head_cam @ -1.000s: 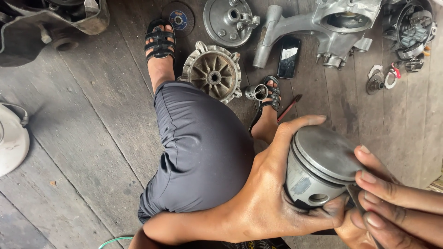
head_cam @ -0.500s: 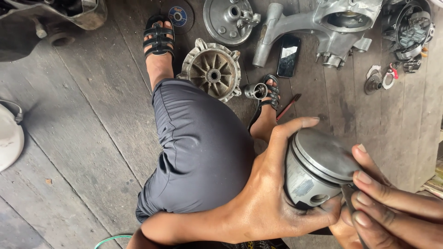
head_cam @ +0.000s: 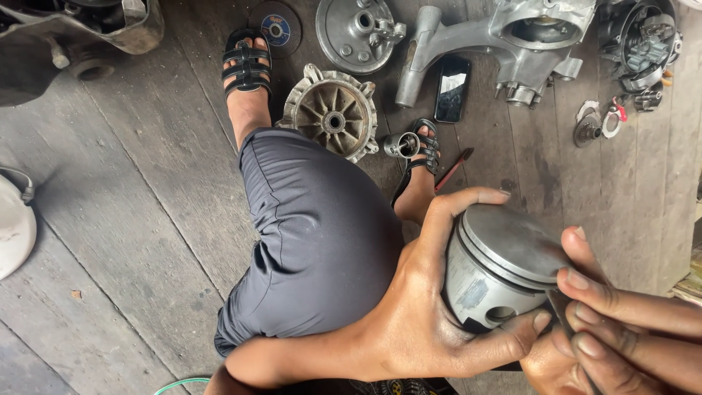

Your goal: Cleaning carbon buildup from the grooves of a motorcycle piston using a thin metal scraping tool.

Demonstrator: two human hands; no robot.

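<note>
Both hands clamp the metal piston point(head_cam: 504, 271) just right of the bent knee point(head_cam: 322, 234), left hand point(head_cam: 424, 322) cupping its skirt, right hand point(head_cam: 614, 329) pinching the rim; it looks rigid, weighty, oily-slick, best gripped around the skirt.

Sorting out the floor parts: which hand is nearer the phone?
Left. The left hand grips the piston, just below the phone; the right hand sits farther right and lower.
</note>
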